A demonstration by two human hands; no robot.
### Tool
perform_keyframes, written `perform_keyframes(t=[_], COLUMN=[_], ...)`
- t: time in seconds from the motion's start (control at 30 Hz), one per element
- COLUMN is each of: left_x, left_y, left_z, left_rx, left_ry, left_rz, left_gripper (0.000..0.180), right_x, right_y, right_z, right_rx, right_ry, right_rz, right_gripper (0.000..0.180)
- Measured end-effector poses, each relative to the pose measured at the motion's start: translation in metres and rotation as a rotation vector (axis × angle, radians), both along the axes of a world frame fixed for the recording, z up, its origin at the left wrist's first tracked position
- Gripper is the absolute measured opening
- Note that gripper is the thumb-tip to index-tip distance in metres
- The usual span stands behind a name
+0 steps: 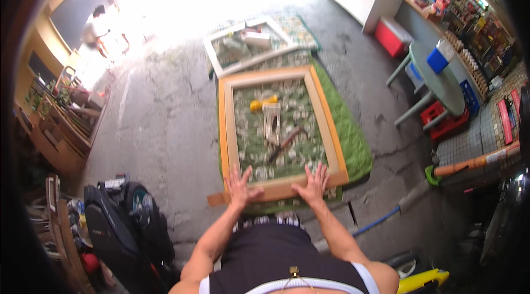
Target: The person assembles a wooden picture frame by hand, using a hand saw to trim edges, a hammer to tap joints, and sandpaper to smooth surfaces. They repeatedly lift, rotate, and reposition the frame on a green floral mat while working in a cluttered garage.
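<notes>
A rectangular wooden frame (227,128) lies flat on a patterned green cloth (348,139) on the floor before me. My left hand (241,188) rests on the left part of its near rail, fingers spread and stretched forward. On the right part of the same rail lies my right hand (313,184), also spread. Neither hand grips anything. A short wood strip (217,199) sticks out past the near left corner. Inside the frame lie a hammer (288,143), a pale slotted object (270,120) and a yellow object (264,103) whose kind I cannot make out.
Beyond lies a white frame (254,65) with loose items inside it. At right stand a green table (436,73), a red cooler (393,37) and a counter. Black bags (121,233) are at lower left. A person (99,32) is at far left.
</notes>
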State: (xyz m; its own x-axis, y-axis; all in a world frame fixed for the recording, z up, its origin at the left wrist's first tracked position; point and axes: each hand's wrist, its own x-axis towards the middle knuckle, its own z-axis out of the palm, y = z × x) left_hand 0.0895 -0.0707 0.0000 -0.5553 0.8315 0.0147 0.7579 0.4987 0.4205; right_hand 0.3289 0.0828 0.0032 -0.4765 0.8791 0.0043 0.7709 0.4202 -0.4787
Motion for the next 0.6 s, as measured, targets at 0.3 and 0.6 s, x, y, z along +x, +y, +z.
perform_keyframes(t=[0.3,0.6], left_x=[-0.045,-0.054], left_y=[-0.051,-0.063], left_z=[0.018,0.008], left_rx=[-0.212,-0.163], left_ry=[0.026,-0.078], left_rz=[0.242,0.300], left_gripper=[0.108,0.093], right_x=[-0.001,-0.078], right_y=[0.005,0.055], right_z=[0.006,0.015], right_rx=[-0.019,-0.064], right_ry=[-0.022,0.101], right_rz=[0.020,0.166], right_gripper=[0.095,0.072])
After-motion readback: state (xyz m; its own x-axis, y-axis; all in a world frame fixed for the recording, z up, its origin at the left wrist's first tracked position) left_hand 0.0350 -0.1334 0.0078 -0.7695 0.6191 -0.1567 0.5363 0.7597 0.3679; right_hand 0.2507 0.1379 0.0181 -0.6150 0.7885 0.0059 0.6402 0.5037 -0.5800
